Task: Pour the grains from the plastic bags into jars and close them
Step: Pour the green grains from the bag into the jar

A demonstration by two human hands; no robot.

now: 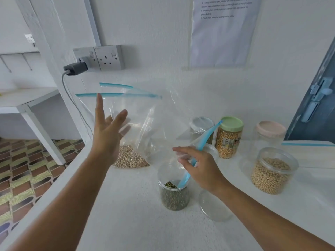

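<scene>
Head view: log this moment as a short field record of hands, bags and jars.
left hand: open, raised by the bag of pale grains
right hand: pinches the emptied bag over the green-bean jar
green-bean jar: open, partly filled
clear lid: on the counter, beside that jar
soybean jar: open
corn jar: closed, green lid

You are standing in what looks like a plain home pantry or kitchen corner: a white counter [126, 223] against a white wall with a grey double wall socket [108, 57], a patterned tile floor [23, 171], and lidded clear jars of grains [229, 140].
</scene>
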